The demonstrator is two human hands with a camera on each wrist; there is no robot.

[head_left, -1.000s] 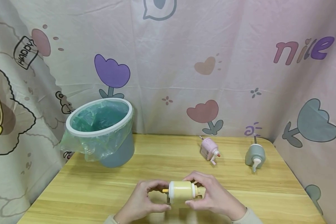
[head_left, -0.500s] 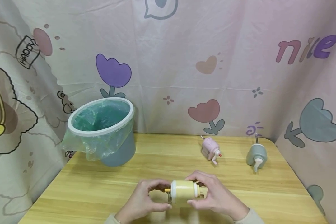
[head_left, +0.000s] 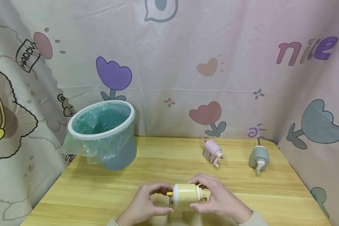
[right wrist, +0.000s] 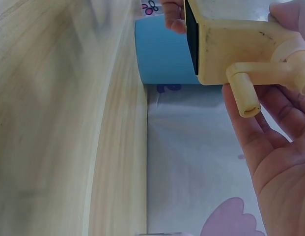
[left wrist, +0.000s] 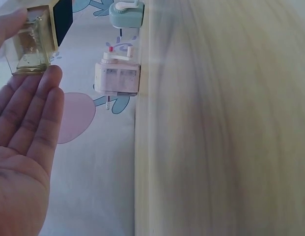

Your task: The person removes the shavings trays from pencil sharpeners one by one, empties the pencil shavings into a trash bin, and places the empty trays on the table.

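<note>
Head view: left grip (head_left: 142, 201), right grip (head_left: 221, 198) clamped on boxy, seemingly plastic yellow sharpener (head_left: 187, 193)

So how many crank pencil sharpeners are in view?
3: yellow sharpener between left hand and right hand; pink sharpener farther back on the table; grey sharpener to its right.

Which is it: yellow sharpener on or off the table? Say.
Off: left hand and right hand hold the yellow sharpener up; the right wrist view shows a gap between its dark base and the table.
</note>
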